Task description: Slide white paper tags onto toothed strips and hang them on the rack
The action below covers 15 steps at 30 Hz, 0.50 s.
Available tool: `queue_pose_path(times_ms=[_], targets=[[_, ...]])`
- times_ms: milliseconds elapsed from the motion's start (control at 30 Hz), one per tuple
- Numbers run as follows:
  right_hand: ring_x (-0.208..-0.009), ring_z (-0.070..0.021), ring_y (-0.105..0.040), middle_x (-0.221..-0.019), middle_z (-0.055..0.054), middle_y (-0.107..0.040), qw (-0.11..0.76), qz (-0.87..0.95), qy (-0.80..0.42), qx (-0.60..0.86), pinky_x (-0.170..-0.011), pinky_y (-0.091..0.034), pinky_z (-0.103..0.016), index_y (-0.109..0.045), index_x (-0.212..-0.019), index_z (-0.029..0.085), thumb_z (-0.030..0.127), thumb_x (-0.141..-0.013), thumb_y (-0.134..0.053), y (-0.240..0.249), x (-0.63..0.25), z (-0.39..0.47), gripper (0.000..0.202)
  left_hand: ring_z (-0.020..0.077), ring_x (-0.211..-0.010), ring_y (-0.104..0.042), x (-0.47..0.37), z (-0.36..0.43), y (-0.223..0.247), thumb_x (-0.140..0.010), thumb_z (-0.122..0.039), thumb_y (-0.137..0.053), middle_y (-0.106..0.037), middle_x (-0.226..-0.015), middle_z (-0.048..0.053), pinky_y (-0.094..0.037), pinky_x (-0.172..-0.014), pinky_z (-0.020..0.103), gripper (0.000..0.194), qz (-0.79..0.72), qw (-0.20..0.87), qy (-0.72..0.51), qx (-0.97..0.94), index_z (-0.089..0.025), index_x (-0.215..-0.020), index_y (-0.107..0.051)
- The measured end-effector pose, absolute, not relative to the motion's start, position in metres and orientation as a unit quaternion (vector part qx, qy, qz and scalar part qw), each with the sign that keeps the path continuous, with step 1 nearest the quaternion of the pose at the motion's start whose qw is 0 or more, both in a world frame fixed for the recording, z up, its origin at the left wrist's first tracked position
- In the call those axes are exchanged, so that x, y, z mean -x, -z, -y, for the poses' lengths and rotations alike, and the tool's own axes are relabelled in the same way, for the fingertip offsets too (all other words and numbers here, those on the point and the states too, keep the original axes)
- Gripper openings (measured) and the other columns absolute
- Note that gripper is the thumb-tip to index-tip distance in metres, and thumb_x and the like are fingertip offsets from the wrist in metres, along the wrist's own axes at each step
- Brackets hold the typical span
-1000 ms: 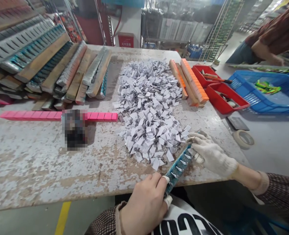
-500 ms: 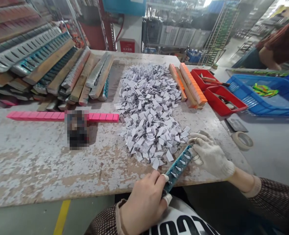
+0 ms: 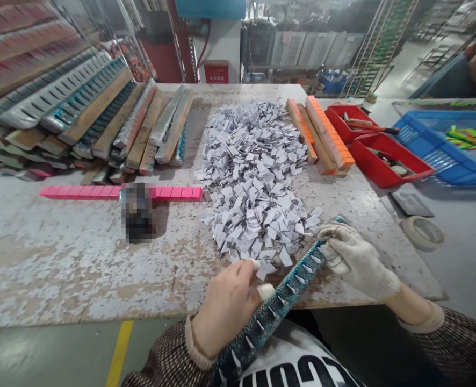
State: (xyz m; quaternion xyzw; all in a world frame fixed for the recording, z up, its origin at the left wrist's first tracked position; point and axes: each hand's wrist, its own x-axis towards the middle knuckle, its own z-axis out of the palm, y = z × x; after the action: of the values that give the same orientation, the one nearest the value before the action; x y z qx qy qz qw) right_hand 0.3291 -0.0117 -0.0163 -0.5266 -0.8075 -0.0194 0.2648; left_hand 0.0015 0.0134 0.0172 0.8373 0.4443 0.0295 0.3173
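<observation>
Teal bar point(image 3: 281, 305), under gloved fingers point(image 3: 335, 233), seemingly held

Peeling white table point(image 3: 96, 279): heap of white pieces point(image 3: 258, 183), pink bar point(image 3: 177, 193), orange bars point(image 3: 330, 131); stacked bars point(image 3: 96, 107) at left.

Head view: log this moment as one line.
right hand: grips strip near far end | left hand: open at near edge of pile | pink bar: on table, left of pile
</observation>
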Motion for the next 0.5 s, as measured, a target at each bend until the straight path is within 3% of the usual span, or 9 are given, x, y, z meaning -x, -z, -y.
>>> queue_pose_path(times_ms=[133, 267, 367, 500], targets=[[-0.106, -0.0299, -0.066, -0.116, -0.012, -0.064, 0.301, 0.760, -0.007, 0.576, -0.087, -0.061, -0.045, -0.060, -0.088, 0.023, 0.022, -0.103, -0.051, 0.014, -0.331, 0.016, 0.017, 0.0263, -0.091, -0.070, -0.019, -0.026, -0.012, -0.098, -0.032, -0.066, -0.071, -0.102, 0.006, -0.055, -0.076, 0.036, 0.019, -0.467, 0.261, 0.011, -0.845, -0.017, -0.108, -0.059], [-0.106, -0.0302, -0.066, -0.118, -0.012, -0.064, 0.335, 0.744, 0.002, 0.579, -0.081, -0.061, -0.043, -0.056, -0.086, 0.024, 0.024, -0.104, -0.053, 0.008, -0.321, 0.018, 0.018, 0.0246, -0.094, -0.069, -0.028, -0.030, -0.003, -0.096, -0.016, -0.062, -0.069, -0.106, 0.006, -0.054, -0.076, 0.033, 0.013, -0.454, 0.260, -0.007, -0.852, -0.018, -0.108, -0.059], [-0.114, -0.0318, -0.064, -0.116, -0.012, -0.066, 0.355, 0.747, 0.032, 0.561, -0.091, -0.058, -0.048, -0.058, -0.090, 0.024, 0.022, -0.103, -0.057, 0.000, -0.300, 0.016, 0.013, 0.0204, -0.088, -0.067, -0.027, -0.030, 0.002, -0.093, -0.009, -0.057, -0.067, -0.102, 0.004, -0.053, -0.076, 0.031, 0.012, -0.443, 0.264, -0.088, -0.852, -0.019, -0.100, -0.058], [-0.132, -0.0385, -0.052, -0.125, -0.012, -0.065, 0.350, 0.774, 0.003, 0.527, -0.111, -0.045, -0.061, -0.060, -0.093, 0.022, 0.029, -0.101, -0.060, -0.011, -0.263, 0.009, 0.011, 0.0161, -0.073, -0.060, -0.028, -0.021, -0.005, -0.093, -0.010, -0.052, -0.062, -0.089, 0.003, -0.049, -0.064, 0.026, 0.011, -0.386, 0.227, -0.238, -0.862, -0.020, -0.092, -0.055]])
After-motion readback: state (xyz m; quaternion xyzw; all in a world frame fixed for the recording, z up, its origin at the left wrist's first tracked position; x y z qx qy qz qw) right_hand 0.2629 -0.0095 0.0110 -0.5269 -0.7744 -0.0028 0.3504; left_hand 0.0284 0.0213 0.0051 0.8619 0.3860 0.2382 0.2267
